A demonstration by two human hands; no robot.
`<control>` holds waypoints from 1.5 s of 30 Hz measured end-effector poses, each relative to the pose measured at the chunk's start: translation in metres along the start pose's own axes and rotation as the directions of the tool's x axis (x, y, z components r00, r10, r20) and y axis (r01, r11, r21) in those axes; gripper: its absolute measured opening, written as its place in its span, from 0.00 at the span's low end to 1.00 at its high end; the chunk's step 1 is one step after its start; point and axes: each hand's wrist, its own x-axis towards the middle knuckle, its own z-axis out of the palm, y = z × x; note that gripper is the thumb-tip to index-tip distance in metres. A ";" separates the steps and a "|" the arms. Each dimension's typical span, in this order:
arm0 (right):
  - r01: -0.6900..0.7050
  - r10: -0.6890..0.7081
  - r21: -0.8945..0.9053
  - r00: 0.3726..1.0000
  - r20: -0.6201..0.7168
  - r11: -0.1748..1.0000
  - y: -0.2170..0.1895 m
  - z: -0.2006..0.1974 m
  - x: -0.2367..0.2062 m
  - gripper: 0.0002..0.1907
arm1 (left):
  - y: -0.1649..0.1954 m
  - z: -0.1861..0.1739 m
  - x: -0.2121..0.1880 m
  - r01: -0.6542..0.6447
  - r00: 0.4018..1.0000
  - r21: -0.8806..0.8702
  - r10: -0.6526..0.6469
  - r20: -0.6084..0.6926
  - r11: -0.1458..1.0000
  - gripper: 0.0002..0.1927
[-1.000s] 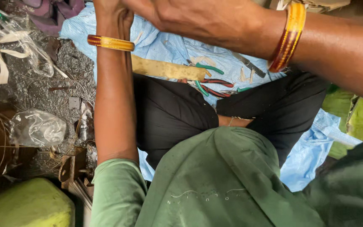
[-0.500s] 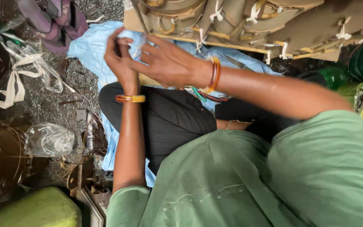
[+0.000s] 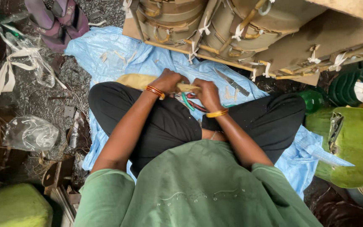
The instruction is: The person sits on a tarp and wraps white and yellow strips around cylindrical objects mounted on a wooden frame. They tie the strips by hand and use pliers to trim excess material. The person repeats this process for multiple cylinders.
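Both hands grip one pale fibre strip over the lap.
The left hand (image 3: 168, 80) and right hand (image 3: 206, 91) close on the tan strip (image 3: 188, 87); the working of it looks under way, calling for steady tension. Green-handled pliers (image 3: 186, 101) lie beneath, a blue sheet (image 3: 118, 54) around, tied tan bundles (image 3: 232, 29) beyond.

Soft, even daylight fills the scene, brightest on the blue tarp (image 3: 118, 54) at the far side and casting no hard shadows. The near left and right corners sink into dim murk. The green shirt (image 3: 198, 185) nearest the camera looks slightly soft, and the wide lens bends the edges.
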 end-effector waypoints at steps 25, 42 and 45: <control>-0.472 0.606 0.617 0.795 -0.010 0.630 0.245 -0.265 -0.312 0.06 | 0.045 0.031 0.069 -0.078 0.950 -0.546 0.228 0.213 0.834 0.10; -0.107 0.492 0.791 0.830 -0.263 0.603 0.267 -0.275 -0.379 0.02 | 0.068 0.048 0.059 -0.192 0.974 -0.801 0.210 -0.084 0.567 0.13; -0.163 0.508 0.787 0.835 -0.211 0.595 0.273 -0.271 -0.385 0.02 | 0.072 0.051 0.065 -0.204 0.963 -0.719 0.268 -0.025 0.665 0.17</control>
